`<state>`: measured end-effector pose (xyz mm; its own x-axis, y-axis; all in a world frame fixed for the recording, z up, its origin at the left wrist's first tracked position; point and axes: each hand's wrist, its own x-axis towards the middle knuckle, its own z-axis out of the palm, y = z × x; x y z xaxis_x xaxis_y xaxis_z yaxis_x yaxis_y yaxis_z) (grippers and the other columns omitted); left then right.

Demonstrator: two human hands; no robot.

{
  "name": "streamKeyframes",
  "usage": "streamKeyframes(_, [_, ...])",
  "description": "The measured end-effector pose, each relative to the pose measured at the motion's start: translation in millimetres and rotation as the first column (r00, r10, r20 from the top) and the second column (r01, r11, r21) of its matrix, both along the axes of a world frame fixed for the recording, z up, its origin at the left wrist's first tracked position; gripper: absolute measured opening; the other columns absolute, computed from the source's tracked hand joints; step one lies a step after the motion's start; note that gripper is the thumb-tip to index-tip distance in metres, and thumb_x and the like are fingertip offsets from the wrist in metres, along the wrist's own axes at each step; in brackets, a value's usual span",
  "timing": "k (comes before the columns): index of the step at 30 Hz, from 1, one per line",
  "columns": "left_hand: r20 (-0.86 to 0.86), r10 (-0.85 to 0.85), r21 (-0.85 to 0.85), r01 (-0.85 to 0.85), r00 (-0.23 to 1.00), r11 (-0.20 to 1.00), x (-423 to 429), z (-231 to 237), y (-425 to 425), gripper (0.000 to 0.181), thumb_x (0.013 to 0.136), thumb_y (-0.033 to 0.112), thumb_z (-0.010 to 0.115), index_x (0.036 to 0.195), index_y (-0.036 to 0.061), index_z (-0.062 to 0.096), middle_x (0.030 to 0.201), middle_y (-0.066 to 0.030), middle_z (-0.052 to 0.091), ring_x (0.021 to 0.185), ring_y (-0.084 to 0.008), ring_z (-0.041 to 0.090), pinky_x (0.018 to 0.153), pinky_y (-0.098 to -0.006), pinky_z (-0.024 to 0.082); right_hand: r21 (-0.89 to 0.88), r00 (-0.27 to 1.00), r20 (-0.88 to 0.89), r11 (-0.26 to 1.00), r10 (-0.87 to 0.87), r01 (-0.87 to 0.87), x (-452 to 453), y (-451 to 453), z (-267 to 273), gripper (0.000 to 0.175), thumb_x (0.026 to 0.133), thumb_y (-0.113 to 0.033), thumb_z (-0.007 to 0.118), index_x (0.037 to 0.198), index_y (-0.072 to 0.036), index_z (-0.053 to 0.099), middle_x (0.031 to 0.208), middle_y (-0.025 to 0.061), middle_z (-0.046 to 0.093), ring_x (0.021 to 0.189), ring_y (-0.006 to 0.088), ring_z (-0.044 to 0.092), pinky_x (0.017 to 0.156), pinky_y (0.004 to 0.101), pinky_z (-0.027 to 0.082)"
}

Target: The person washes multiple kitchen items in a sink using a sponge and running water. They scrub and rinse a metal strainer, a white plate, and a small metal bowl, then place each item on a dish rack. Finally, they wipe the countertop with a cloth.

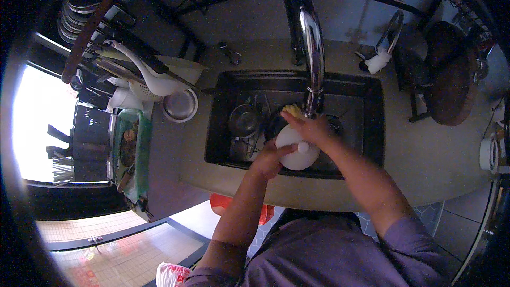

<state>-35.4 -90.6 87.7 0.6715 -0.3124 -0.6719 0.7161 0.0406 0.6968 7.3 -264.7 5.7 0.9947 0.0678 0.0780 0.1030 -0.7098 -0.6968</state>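
Note:
Over the dark sink (374, 127), my left hand (273, 159) grips a white rounded dish (299, 159), perhaps a lid or bowl, its thumb near a small white knob. My right hand (312, 127) is at the far edge of the same dish, just below the spout of the chrome faucet (314, 48), with a yellow sponge or cloth (293, 110) at its fingertips. Left of my hands a metal strainer or pan (244, 121) lies in the sink. Dark round cookware beneath the white dish is partly hidden.
On the left of the counter stand a metal bowl (180, 105), a white ladle (155, 81), a green plastic basket (141, 155) with food in it, and a dark utensil holder (92, 143). At the right stands a round wooden board (450, 75). A red bag (223, 203) hangs below the counter edge.

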Motion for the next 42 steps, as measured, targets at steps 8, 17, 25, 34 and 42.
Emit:
streamKeyframes(8, [0.022, 0.526, -0.305, -0.496, 0.850, 0.813, 1, -44, -21, 0.045, 0.087, 0.010, 0.065, 0.129, 0.0051, 0.050, 0.119, -0.0119, 0.061, 0.106, -0.0271, 0.061, 0.091, -0.0406, 0.050, 0.552, 0.916, -0.133, 0.739, -0.378, 0.385, -45, 46, 33, 0.040, 0.093, -0.027, 0.060, 0.123, -0.002, 0.056, 0.118, 0.0195, 0.062, 0.106, 0.0327, 0.061, 0.090, 0.0416, 0.047])
streamKeyframes(17, [-0.195, 0.656, -0.417, -0.667, 0.729, 0.617, -12, -52, -37, 0.052, 0.087, 0.010, 0.066, 0.133, 0.0065, 0.044, 0.128, -0.0101, 0.054, 0.115, -0.0283, 0.054, 0.100, -0.0422, 0.044, 0.471, 0.836, -0.040, 0.728, -0.547, 0.498, -38, 47, -42, 0.033, 0.091, -0.029, 0.061, 0.102, 0.002, 0.063, 0.096, 0.0209, 0.066, 0.088, 0.0345, 0.064, 0.073, 0.0451, 0.049])
streamKeyframes(25, [-0.136, 0.451, -0.381, -0.467, 0.882, 0.798, -17, -33, -12, 0.052, 0.080, 0.005, 0.070, 0.128, 0.0046, 0.050, 0.122, -0.0097, 0.060, 0.114, -0.0269, 0.057, 0.098, -0.0416, 0.045, 0.343, 0.976, 0.061, 0.923, -0.209, 0.176, 7, -7, -41, 0.034, 0.087, -0.034, 0.063, 0.110, -0.008, 0.062, 0.108, 0.0174, 0.065, 0.094, 0.0295, 0.063, 0.079, 0.0458, 0.049])
streamKeyframes(34, [0.399, 0.041, 0.153, -0.110, 0.916, 0.982, -9, -47, 3, 0.039, 0.081, 0.000, 0.065, 0.119, 0.0016, 0.058, 0.112, -0.0088, 0.064, 0.102, -0.0198, 0.061, 0.090, -0.0343, 0.047, -0.049, 0.966, 0.223, 0.992, 0.127, -0.119, -26, 38, 52, 0.044, 0.082, -0.028, 0.071, 0.121, -0.012, 0.061, 0.130, 0.0097, 0.057, 0.124, 0.0317, 0.049, 0.104, 0.0377, 0.040])
streamKeyframes(42, [0.411, 0.089, 0.106, -0.145, 0.907, 0.984, -12, -32, 4, 0.028, 0.085, 0.002, 0.060, 0.113, 0.0007, 0.061, 0.106, -0.0063, 0.067, 0.094, -0.0211, 0.063, 0.084, -0.0323, 0.049, 0.297, 0.939, -0.161, 0.922, 0.304, -0.248, -5, 48, 70, 0.037, 0.083, -0.028, 0.070, 0.117, -0.013, 0.064, 0.138, 0.0078, 0.050, 0.133, 0.0318, 0.040, 0.110, 0.0491, 0.032])
